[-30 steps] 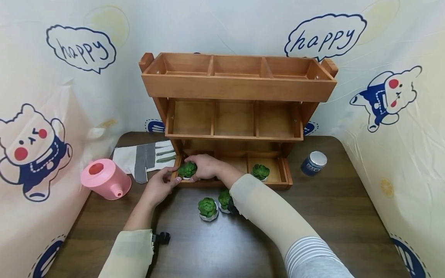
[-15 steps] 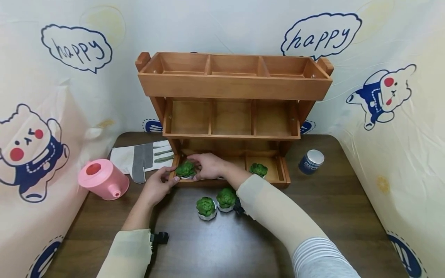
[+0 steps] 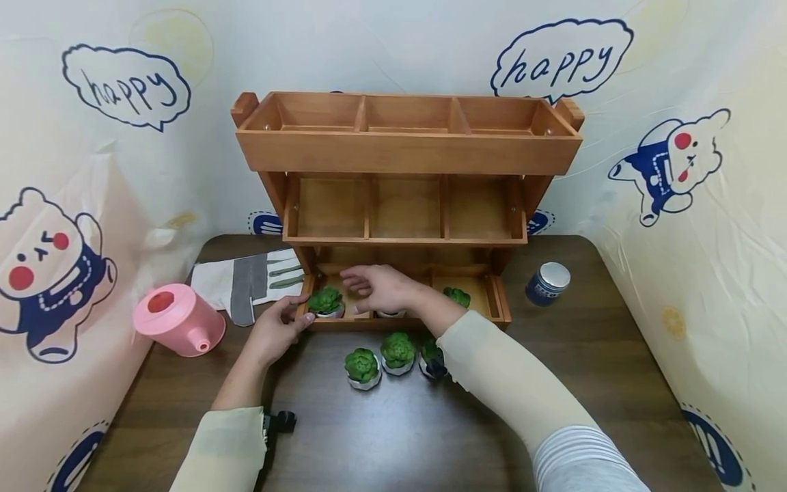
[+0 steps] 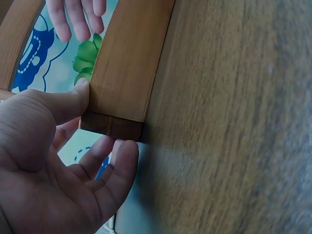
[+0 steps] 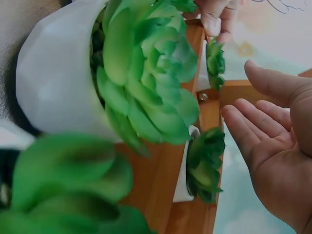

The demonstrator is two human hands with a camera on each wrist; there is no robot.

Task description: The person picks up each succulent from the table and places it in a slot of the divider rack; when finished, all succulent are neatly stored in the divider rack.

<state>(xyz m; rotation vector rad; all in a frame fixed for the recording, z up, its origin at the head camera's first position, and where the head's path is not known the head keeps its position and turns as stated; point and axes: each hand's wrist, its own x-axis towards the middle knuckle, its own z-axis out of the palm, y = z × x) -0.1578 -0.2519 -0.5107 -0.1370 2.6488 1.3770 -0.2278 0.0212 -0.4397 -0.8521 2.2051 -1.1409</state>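
Note:
A small potted succulent (image 3: 326, 301) with a pale pot sits in the left compartment of the wooden shelf's (image 3: 406, 154) bottom tier. My left hand (image 3: 274, 333) holds the front left corner of that tier; in the left wrist view its thumb lies against the wood and the fingers bend around the corner. Just right of the succulent, over the tier, my right hand (image 3: 386, 290) hovers with fingers extended and nothing in them. Beneath it shows part of a pale pot (image 3: 391, 314) in the middle compartment. The right compartment holds another succulent (image 3: 457, 296), partly behind the right forearm.
On the table before the shelf stand three more potted succulents, the left one (image 3: 363, 366), the middle one (image 3: 397, 350) and one (image 3: 430, 354) partly covered by the right wrist camera. A pink watering can (image 3: 178, 320) and gloves (image 3: 246, 280) lie left, a blue jar (image 3: 547, 283) right.
My right hand has let go of the succulent in the left compartment and drawn back to the right, its fingers opening. My left hand has stayed at the shelf corner.

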